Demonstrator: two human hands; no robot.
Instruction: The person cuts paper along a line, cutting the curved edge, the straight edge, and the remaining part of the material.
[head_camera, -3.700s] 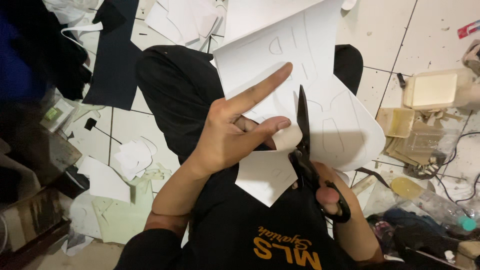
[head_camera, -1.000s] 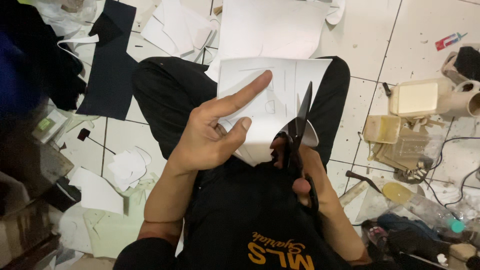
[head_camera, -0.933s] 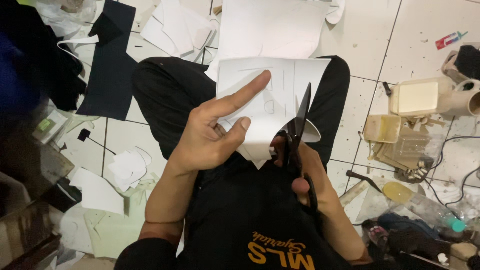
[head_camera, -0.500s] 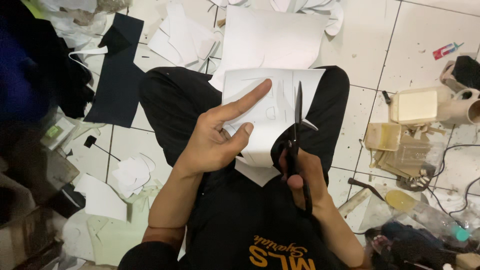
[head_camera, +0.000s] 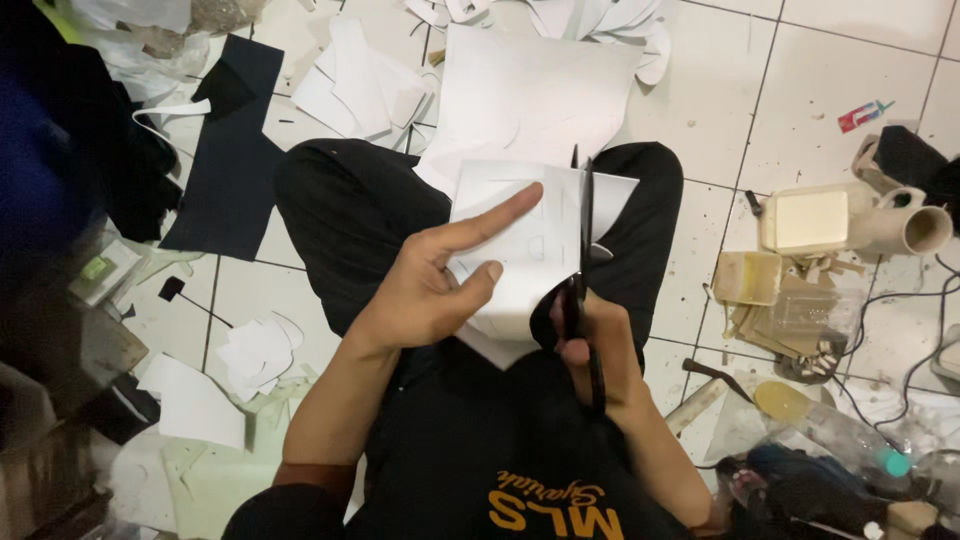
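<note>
The right hand (head_camera: 600, 350) sits nearest the body, over the lap, its grip closed through the handles of the black scissors (head_camera: 582, 270). The blades point away from the body and stand nearly shut along the right part of the white paper sheet (head_camera: 530, 250). How far the blades are into the sheet cannot be told.

The left hand (head_camera: 430, 290) is just beside it on the left. Its grip pinches the left part of the sheet between thumb and bent fingers, while the index finger (head_camera: 490, 215) lies stretched out across the top face of the paper. The sheet is held above the crossed legs in dark trousers (head_camera: 350, 215), clear of the floor.

Beyond the knees, a larger white sheet (head_camera: 530, 90) lies flat on the tiled floor (head_camera: 800, 80). To the left lie a dark fabric piece (head_camera: 225, 160) and white paper scraps (head_camera: 255, 350). To the right, well apart from the hands, stand a cream box (head_camera: 805, 220) and a beige jug (head_camera: 905, 225).
</note>
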